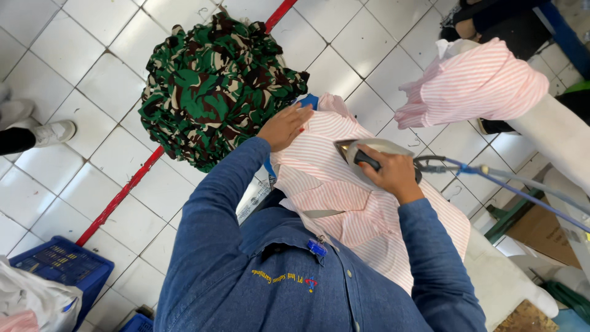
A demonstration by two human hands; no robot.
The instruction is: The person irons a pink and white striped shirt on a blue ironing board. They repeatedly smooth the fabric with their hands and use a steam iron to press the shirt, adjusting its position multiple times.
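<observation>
From the head camera, looking straight down: the right hand [393, 174] is wrapped around the dark handle of a steam iron [373, 152], whose pointed metal sole faces left and rests on a pink-and-white striped shirt [344, 203]. The shirt lies spread over a white padded ironing board [504, 276], covering the board's narrow end and hanging over its near edge. The left hand [284, 126] lies flat on the shirt at the far end of the board, fingers together and stretched out, pressing the cloth down (it grips nothing). Both arms wear blue denim sleeves.

A blue and grey hose [510, 181] runs from the back of the iron off toward the right edge. A second striped garment [476, 83] sits bunched on another white padded form at the upper right, well apart from the iron. Just beyond the left hand, a heap of green camouflage cloth [212, 86] rests on the white tiled floor [67, 55], crossed by a red line [120, 195]. A blue plastic crate [61, 265] stands at the lower left corner.
</observation>
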